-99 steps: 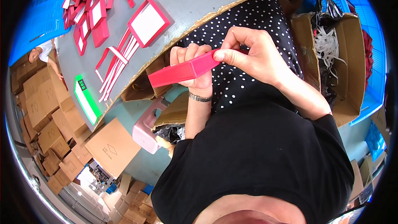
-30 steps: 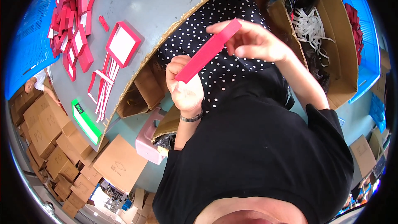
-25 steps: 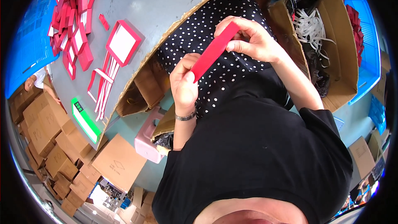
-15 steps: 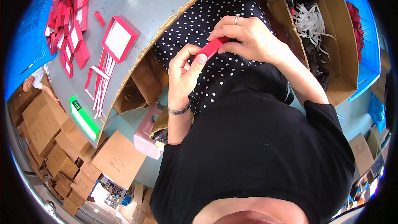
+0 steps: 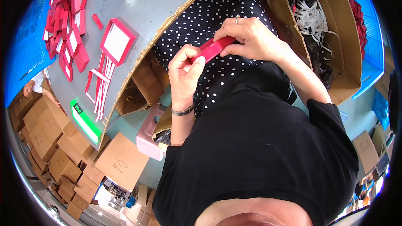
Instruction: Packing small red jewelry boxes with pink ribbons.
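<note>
Over my lap, both hands grip one small red box [image 5: 212,50], tilted so that part of its hollow side shows. My left hand [image 5: 184,71] pinches the near left end between thumb and bent fingers. The far right end is held by my right hand [image 5: 251,37], with the thumb beneath and the fingers over the top. To the left on the table lies a larger red box piece [image 5: 118,42] with a white inside. Narrow red and white strips [image 5: 104,88] lie against its lower edge.
Red box pieces [image 5: 71,33] are heaped beside a blue crate [image 5: 29,42] on the grey table [image 5: 138,0]. A green-lit device [image 5: 86,121] sits at the table corner. To my right, an open carton [image 5: 345,46] holds white strips [image 5: 312,23]. Cartons [image 5: 121,163] stand lower left.
The red box in my hands has turned slightly, so more of its hollow side shows. Both hands keep their hold in nearly the same place.
</note>
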The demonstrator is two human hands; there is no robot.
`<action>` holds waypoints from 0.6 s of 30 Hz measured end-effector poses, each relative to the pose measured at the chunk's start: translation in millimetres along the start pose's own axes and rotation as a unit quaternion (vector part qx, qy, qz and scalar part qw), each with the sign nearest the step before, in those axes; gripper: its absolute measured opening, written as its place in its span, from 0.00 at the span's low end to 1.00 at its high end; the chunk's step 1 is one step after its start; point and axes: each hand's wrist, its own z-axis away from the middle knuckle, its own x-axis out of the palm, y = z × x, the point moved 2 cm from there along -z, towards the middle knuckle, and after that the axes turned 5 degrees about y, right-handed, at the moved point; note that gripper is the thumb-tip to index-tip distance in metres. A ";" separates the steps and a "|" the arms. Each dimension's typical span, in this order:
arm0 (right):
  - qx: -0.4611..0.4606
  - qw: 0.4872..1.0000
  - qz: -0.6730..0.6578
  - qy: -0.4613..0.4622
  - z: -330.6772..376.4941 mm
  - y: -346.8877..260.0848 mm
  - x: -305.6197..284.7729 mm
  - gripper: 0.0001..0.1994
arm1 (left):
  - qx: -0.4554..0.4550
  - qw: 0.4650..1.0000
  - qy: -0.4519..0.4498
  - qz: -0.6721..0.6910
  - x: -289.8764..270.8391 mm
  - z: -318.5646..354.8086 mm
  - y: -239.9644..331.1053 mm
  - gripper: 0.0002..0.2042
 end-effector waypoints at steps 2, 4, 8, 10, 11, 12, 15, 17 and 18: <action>0.008 1.000 0.002 0.001 0.6 2.5 -0.3 0.15 | -0.005 1.000 0.004 -0.004 3.5 -3.5 -1.3 0.07; 0.004 1.000 -0.023 0.015 -0.7 1.9 1.3 0.14 | 0.011 1.000 0.018 -0.012 7.0 -5.7 0.1 0.09; -0.036 0.999 -0.002 0.026 -6.0 -1.4 0.2 0.15 | -0.001 1.000 0.018 -0.004 9.2 -10.3 3.7 0.12; -0.035 0.999 0.004 0.017 -8.0 -6.0 -0.8 0.15 | -0.006 1.000 0.022 -0.005 8.4 -10.1 3.6 0.12; -0.043 0.999 -0.008 0.025 -8.3 -8.4 0.5 0.14 | -0.011 1.000 0.024 -0.009 8.1 -9.8 5.4 0.12; -0.040 0.999 0.004 0.017 -7.1 -9.1 0.3 0.15 | -0.013 0.999 0.026 -0.040 9.3 -9.8 6.0 0.14; -0.097 0.990 0.104 0.001 -15.0 -17.8 -0.7 0.16 | 0.038 0.972 0.062 -0.225 1.2 -9.1 3.1 0.17; -0.150 0.982 0.112 0.037 -21.7 -29.2 -3.7 0.15 | 0.025 0.972 0.086 -0.217 4.9 -7.2 0.8 0.18; -0.132 0.988 0.075 -0.006 -18.0 -25.2 2.0 0.15 | 0.033 0.976 0.086 -0.197 8.2 -7.8 2.0 0.18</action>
